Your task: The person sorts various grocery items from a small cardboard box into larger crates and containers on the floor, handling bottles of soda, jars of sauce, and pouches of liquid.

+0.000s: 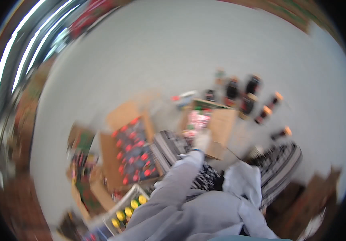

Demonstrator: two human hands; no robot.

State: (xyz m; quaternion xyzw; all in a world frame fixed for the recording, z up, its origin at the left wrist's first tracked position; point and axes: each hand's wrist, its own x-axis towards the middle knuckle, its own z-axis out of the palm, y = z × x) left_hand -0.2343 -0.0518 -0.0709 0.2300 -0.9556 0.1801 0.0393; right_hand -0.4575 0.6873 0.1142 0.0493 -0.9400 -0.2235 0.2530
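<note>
My left hand (202, 140), pale and smeared by motion, reaches into a small open cardboard box (223, 126) in front of me. Under and just beyond its fingers are pink-and-white packages (198, 119) with some green beside them, too blurred to name. Whether the fingers grip one cannot be made out. On the right side, only a grey sleeve (253, 217) shows, near a white cloth-like shape (243, 180); my right hand does not show. Striped fabric covers my bent knees (281, 164) on both sides of the box.
Left of the box stands a large open carton (110, 158) of red-capped bottles (134, 148). Nearer is a crate of yellow-capped bottles (128, 211). Several dark jars and bottles (232, 89) stand on the pale floor (181, 48) beyond the box. Cardboard (313, 201) lies at lower right.
</note>
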